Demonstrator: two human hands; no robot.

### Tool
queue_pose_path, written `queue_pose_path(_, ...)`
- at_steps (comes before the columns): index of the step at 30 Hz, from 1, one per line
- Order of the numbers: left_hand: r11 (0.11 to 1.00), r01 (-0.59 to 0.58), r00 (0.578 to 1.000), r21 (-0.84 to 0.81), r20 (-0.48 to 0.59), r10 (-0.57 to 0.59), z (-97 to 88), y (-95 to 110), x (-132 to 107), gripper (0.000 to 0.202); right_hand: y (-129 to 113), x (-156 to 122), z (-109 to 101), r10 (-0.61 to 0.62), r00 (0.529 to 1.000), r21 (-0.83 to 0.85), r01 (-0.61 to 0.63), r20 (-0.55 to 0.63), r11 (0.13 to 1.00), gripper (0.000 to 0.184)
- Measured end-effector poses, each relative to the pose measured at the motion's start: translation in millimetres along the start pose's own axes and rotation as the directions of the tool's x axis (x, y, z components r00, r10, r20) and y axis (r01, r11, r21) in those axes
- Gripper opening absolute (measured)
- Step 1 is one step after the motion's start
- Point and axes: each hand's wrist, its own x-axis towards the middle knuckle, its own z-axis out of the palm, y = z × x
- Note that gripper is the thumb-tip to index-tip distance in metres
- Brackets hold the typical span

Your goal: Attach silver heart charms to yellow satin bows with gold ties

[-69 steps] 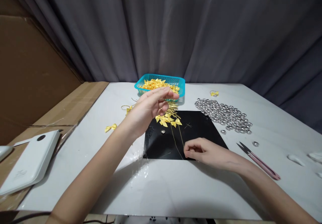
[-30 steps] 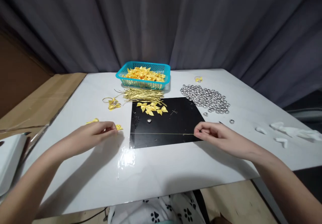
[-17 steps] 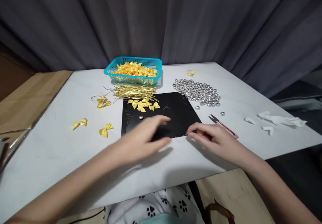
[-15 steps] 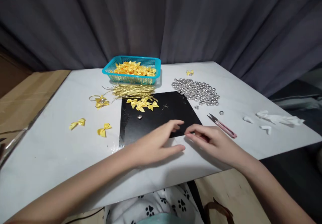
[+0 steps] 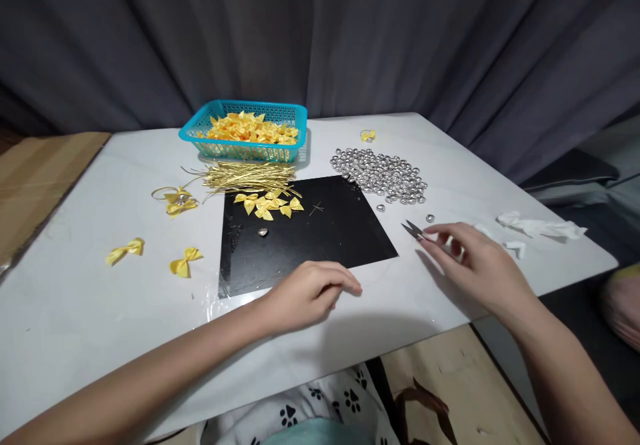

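Behind everything hangs a dark grey curtain, and in front of it is my white table. Next in size is the black mat, then the blue basket, heaped with yellow bows.

My right hand is at the pink-handled snips, which lie just off the mat's right side. Finger and thumb straddle the handles, blades poking out past them; I can't tell whether the pinch is tight. My left hand rests by the mat's near edge, loosely curled, and whether a fine wire sits in it I cannot tell.

The step in hand, as I judge it, is taking up the snips. That calls for settling both handles in my grip and keeping the points away from my left fingers.

Beyond the mat's far edge is the bundle of gold wires; the pile of silver hearts spreads at its far right corner. Smaller again, a cluster of yellow bows lies on the mat, with one loose heart nearer me and, slightest of all, some thin crossed strands.
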Motion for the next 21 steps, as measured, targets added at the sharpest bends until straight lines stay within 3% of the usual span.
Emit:
queue_pose_path(2,0.999,0.016,1.0,-0.042,-0.021,-0.017,-0.4,0,0,0.037,10,4,2,0.051,0.997,-0.055,-0.054,-0.058,0.997,0.042)
queue_pose_path(5,0.993,0.019,0.999,-0.118,-0.043,-0.024,-3.1,1,1,0.035,16,9,9,0.048,0.998,-0.055,-0.051,-0.038,0.997,0.033)
queue_pose_path(9,0.955,0.138,0.99,-0.261,0.043,-0.131,-9.3,4,0,0.035,17,14,17,0.043,0.998,-0.03,-0.045,-0.049,0.999,0.027)
queue_pose_path(12,0.913,0.177,0.983,-0.367,0.114,-0.144,-12.8,5,0,0.039,17,16,21,0.045,0.997,0.007,-0.044,-0.063,0.999,0.024)
queue_pose_path(18,0.914,0.225,0.968,-0.339,0.185,-0.169,-16.6,4,-2,0.063,13,18,22,0.132,0.986,0.127,-0.119,-0.099,0.985,0.028)
queue_pose_path(21,0.919,0.196,0.966,-0.343,0.231,-0.119,-18.2,3,-3,0.076,9,19,20,0.148,0.982,0.179,-0.125,-0.121,0.976,0.029)
